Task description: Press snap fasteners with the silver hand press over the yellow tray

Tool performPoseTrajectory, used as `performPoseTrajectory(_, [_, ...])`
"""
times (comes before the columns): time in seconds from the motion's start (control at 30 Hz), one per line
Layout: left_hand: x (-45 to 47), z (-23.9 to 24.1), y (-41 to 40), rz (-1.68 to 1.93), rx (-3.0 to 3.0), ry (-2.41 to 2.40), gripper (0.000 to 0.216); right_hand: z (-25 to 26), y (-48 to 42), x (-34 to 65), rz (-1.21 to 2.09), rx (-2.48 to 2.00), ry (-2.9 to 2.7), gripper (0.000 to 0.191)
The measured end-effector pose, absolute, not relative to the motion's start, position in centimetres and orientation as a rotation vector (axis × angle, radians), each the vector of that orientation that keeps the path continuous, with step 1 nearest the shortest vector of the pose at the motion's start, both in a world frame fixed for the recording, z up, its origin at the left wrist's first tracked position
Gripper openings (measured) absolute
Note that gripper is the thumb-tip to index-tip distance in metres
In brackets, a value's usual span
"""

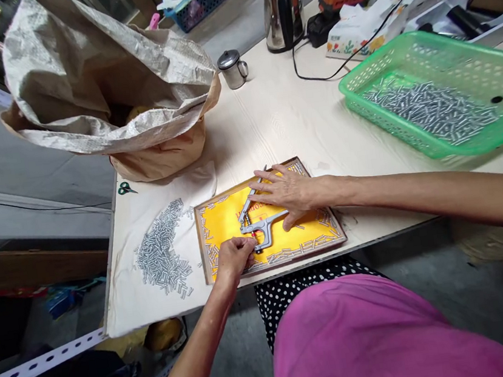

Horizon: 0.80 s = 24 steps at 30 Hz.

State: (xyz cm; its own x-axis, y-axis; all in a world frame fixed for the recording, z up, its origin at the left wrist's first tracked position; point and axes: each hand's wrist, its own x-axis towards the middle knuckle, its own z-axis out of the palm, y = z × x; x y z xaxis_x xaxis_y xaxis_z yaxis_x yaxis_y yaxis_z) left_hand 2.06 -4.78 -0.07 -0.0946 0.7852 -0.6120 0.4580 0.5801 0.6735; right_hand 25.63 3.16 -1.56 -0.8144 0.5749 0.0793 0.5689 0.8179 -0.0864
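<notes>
Grey hand pliers (264, 226), of the snap-fastener kind, lie over a shallow tray (200, 243) with a yellow bottom. My right hand (286, 191) spans both handles, its fingers over the upper one and the thumb by the lower one. At the jaws, beside a small red part, my left hand (233, 257) is closed in a pinch; whatever is between its fingertips is too small to make out. Small silvery metal pieces (302, 248) line the inner edges of the tray.
A heap of metal pieces (161, 254) lies on white cloth at left, near green-handled scissors (126, 188). A large sack (159, 151) stands behind. At right is a green basket (410, 135) of metal pieces. Farther back are a lidded cup (232, 71) and a kettle (281, 13).
</notes>
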Motion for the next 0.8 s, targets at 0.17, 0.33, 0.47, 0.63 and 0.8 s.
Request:
performPoseTrajectory(0.17, [2.0, 0.0, -4.7, 0.341, 1.065, 1.742, 0.037, -0.8, 3.3, 24.6, 0.084, -0.987, -2.934, 0.082])
performPoseTrajectory(0.33, [1.9, -0.2, -4.6, 0.334, 1.08, 1.741, 0.035, -1.3, 2.7, 24.3, 0.107, -1.061, -2.917, 0.081])
performPoseTrajectory(0.47, [1.9, -0.5, -4.5, 0.325, 1.064, 1.756, 0.029, -1.6, 2.4, 24.2, 0.112, -1.208, -2.878, 0.081])
performPoseTrajectory(0.63, [1.9, -0.4, -4.6, 0.311, 1.074, 1.764, 0.025, -1.4, 1.9, 24.1, 0.116, -1.243, -2.876, 0.065])
performPoseTrajectory(0.8, [2.3, 0.4, -5.3, 0.217, 1.511, 1.889, 0.028, -1.2, 0.8, 24.5, 0.262, -1.233, -2.804, 0.049])
